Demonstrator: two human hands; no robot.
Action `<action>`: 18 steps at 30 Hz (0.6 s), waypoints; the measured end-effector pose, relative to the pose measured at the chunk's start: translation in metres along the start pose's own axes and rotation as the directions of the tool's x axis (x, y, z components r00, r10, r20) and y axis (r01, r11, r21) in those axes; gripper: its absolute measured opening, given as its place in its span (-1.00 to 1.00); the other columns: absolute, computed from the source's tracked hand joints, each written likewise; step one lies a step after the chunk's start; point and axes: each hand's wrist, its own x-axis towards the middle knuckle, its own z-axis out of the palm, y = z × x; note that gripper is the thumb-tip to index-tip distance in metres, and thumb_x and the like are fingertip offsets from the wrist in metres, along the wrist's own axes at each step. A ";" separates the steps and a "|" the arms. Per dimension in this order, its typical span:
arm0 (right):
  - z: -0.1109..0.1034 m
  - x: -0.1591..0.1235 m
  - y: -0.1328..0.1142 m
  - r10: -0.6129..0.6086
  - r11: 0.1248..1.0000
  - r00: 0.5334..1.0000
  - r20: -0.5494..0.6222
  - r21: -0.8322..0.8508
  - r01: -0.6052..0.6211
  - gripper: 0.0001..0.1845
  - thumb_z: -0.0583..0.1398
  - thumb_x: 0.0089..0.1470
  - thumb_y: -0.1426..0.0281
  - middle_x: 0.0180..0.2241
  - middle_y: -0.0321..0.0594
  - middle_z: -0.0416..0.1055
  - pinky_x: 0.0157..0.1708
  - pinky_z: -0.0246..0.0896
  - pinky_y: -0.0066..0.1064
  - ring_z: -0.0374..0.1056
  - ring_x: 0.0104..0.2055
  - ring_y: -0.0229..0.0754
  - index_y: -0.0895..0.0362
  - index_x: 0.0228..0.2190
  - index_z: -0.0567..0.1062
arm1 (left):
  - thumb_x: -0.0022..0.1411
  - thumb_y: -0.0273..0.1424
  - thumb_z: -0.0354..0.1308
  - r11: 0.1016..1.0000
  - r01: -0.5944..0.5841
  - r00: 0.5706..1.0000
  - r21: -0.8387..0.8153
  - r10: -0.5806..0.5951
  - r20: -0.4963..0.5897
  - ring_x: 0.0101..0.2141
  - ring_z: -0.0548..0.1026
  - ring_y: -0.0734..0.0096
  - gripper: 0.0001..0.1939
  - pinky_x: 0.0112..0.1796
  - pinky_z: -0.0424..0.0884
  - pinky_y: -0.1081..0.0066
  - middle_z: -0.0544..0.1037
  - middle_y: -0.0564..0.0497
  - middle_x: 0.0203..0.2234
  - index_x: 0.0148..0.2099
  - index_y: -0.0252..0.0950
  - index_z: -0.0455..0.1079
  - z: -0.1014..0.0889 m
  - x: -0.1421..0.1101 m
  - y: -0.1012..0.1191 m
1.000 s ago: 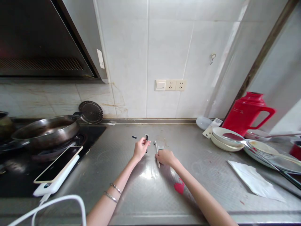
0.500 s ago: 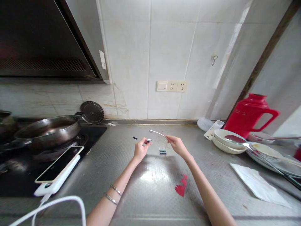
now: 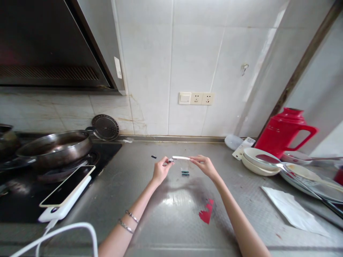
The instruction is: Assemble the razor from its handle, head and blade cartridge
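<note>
With left hand [image 3: 160, 171], pinches small metal piece [image 3: 170, 160]; with right hand [image 3: 205, 166], white stick [image 3: 180, 157]; cannot tell if joined; leaves black bit [image 3: 153, 157] untouched.

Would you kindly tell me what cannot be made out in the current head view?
- Head view: small item, partly covered by the left hand and too small to identify.
- Head view: white strip, its right end hidden by the right hand.
- Head view: pot at far left, cut off by the picture's edge.
- Head view: pale card near the red flask, its marks too small to read.
</note>
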 end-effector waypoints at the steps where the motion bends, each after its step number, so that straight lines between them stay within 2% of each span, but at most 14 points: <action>1: 0.000 -0.001 0.000 -0.007 0.999 1.000 0.009 0.032 0.006 -0.63 0.12 0.06 0.13 -0.39 -0.16 0.49 -0.35 0.17 -0.41 0.32 -0.37 -0.19 0.10 -0.26 0.58 | 0.05 -0.24 0.16 1.000 -0.001 1.000 -0.001 0.001 -0.001 -0.47 0.44 0.51 -0.78 -0.42 0.39 0.56 0.46 0.09 -0.53 -0.46 -0.28 0.28 0.000 0.000 0.001; 5: 0.000 -0.002 -0.002 -0.029 0.997 0.997 0.070 0.080 0.023 -0.64 0.15 0.04 0.14 -0.43 -0.18 0.49 -0.37 0.17 -0.41 0.31 -0.39 -0.19 0.09 -0.25 0.58 | 0.06 -0.25 0.15 1.000 -0.014 1.000 0.011 0.014 0.002 -0.50 0.42 0.51 -0.78 -0.46 0.38 0.58 0.43 0.10 -0.56 -0.45 -0.28 0.28 0.000 0.000 0.000; 10: 0.001 -0.003 -0.003 -0.018 0.997 1.000 -0.001 0.068 0.018 -0.65 0.14 0.05 0.15 -0.38 -0.16 0.50 -0.34 0.18 -0.40 0.32 -0.36 -0.18 0.09 -0.28 0.58 | 0.06 -0.23 0.16 0.999 -0.005 1.000 0.035 0.005 -0.008 -0.50 0.43 0.51 -0.76 -0.46 0.38 0.56 0.44 0.08 -0.55 -0.47 -0.29 0.26 -0.001 0.001 -0.004; 15: -0.001 -0.003 -0.005 -0.019 0.999 0.998 0.056 0.034 0.017 -0.64 0.14 0.05 0.13 -0.43 -0.18 0.50 -0.34 0.18 -0.40 0.33 -0.36 -0.17 0.07 -0.25 0.58 | 0.05 -0.25 0.15 1.000 0.004 1.000 0.016 -0.004 0.017 -0.51 0.41 0.51 -0.79 -0.48 0.37 0.57 0.42 0.10 -0.57 -0.47 -0.29 0.28 0.000 0.000 -0.002; 18: -0.003 -0.004 -0.006 -0.002 1.000 1.000 -0.007 0.001 0.002 -0.65 0.13 0.05 0.14 -0.41 -0.17 0.50 -0.33 0.17 -0.39 0.33 -0.36 -0.17 0.07 -0.27 0.58 | 0.05 -0.25 0.16 1.000 0.014 0.999 -0.009 -0.013 0.037 -0.48 0.42 0.50 -0.79 -0.46 0.38 0.57 0.44 0.08 -0.54 -0.46 -0.29 0.28 0.001 -0.001 0.001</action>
